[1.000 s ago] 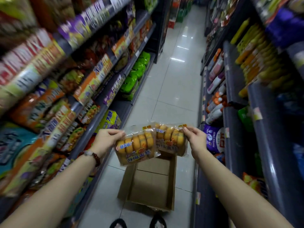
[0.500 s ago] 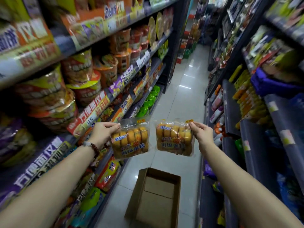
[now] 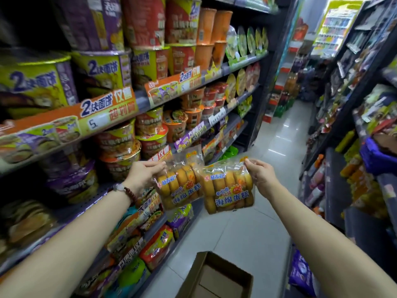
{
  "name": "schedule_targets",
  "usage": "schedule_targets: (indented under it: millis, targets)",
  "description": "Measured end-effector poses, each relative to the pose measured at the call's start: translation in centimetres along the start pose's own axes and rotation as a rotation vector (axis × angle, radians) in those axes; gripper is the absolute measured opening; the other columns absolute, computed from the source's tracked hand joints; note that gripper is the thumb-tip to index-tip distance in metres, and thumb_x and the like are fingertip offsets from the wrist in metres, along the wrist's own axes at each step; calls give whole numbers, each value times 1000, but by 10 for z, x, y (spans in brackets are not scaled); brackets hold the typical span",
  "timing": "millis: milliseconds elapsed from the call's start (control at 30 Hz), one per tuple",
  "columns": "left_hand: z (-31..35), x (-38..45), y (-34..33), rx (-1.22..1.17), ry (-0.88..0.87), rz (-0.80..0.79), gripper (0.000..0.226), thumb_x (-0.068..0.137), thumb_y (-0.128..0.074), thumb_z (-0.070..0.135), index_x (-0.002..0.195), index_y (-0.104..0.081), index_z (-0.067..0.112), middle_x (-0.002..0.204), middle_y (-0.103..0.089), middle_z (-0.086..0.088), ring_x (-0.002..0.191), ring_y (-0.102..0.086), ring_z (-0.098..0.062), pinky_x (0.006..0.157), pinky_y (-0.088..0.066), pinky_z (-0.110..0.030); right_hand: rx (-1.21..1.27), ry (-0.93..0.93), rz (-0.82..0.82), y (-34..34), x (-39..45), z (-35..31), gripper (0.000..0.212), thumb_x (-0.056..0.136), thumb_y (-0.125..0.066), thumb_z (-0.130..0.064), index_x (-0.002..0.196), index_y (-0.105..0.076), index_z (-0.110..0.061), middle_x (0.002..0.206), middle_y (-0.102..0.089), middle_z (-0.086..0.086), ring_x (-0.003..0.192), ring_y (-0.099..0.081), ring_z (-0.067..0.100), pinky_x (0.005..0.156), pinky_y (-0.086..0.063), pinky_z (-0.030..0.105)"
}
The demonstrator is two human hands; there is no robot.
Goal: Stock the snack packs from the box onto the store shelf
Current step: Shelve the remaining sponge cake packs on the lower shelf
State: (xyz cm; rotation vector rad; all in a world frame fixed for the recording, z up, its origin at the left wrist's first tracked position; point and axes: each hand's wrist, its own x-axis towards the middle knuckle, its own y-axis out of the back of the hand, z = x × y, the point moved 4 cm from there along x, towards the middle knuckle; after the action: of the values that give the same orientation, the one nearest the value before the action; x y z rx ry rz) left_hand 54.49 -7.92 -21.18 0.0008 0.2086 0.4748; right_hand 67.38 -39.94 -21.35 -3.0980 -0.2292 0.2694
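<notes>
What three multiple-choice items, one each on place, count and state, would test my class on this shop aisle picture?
1. Where is the cardboard box?
A. On the floor
B. On a shelf
C. In the hands

2. How many cake packs are held?
A. One
B. Two
C. Four

3. What state is the box in?
A. Taped shut
B. Crushed flat
C. Open

Answers:
1 A: it sits on the floor tiles below the arms.
2 B: the left hand holds one cake pack, the right hand another.
3 C: its top is open.
</notes>
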Motion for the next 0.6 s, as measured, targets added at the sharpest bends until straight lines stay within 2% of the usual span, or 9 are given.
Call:
schedule_targets:
  millis: [67, 133, 233, 300, 367, 467, 533, 600]
  targets:
    - [3, -16, 11, -26, 21, 39, 8, 87, -65, 7, 92, -70, 4, 81, -70, -11, 50, -66, -5, 40, -47, -18, 20, -2, -58, -12, 2, -4, 17, 88, -66, -14, 101, -66, -3, 89, -69, 14, 77, -67, 27, 76, -56, 40]
    - [4, -32, 24, -56, 25, 95, 12, 86, -65, 6, 95, -69, -1, 74, -70, -10, 47, -65, -6, 37, -45, -17, 26, -6, -124, -27, 1, -6, 19, 88, -66, -13, 103, -65, -2, 86, -69, 12, 74, -66, 26, 69, -56, 35]
    - [5, -59, 45, -36, 10, 185, 7, 85, -68, 11, 88, -70, 5, 68, -71, -2, 57, -68, -7, 43, -50, -19, 21, -12, -227, -52, -2, -2, 25, 86, -68, -15, 106, -66, 1, 85, -69, 13, 75, -65, 27, 73, -54, 38]
    - [1, -76, 60, -30, 14, 237, 9, 84, -70, 15, 88, -71, 7, 77, -72, -5, 67, -67, -10, 48, -52, -22, 16, -25, -291, -69, -5, 2, 22, 85, -70, -16, 102, -68, -2, 85, -69, 13, 78, -63, 28, 80, -52, 43]
    - [-4, -93, 75, -29, 15, 283, 11, 83, -70, 17, 87, -73, 7, 86, -72, -8, 75, -67, -14, 53, -53, -25, 4, -28, -362, -88, -11, 5, 20, 85, -70, -17, 100, -68, -3, 79, -67, 11, 75, -60, 27, 75, -50, 41]
    - [-10, -119, 94, -34, 9, 350, 10, 83, -70, 18, 85, -73, 8, 82, -73, -4, 75, -67, -13, 56, -54, -26, -17, -18, -468, -117, -23, 8, 20, 87, -68, -17, 101, -68, -2, 70, -67, 4, 63, -63, 17, 61, -51, 28]
    - [-13, -136, 106, -66, 5, 401, 8, 83, -70, 17, 84, -73, 9, 78, -74, -2, 73, -67, -12, 59, -56, -27, -28, -28, -536, -136, -32, 13, 26, 86, -69, -19, 105, -68, -2, 81, -72, 10, 72, -68, 22, 66, -56, 33]
    - [-17, -155, 118, -97, 6, 454, 6, 83, -70, 15, 83, -72, 10, 74, -74, 1, 70, -68, -10, 60, -56, -28, -25, -43, -598, -153, -42, 20, 35, 84, -71, -22, 111, -67, 0, 97, -72, 19, 89, -69, 32, 81, -57, 45]
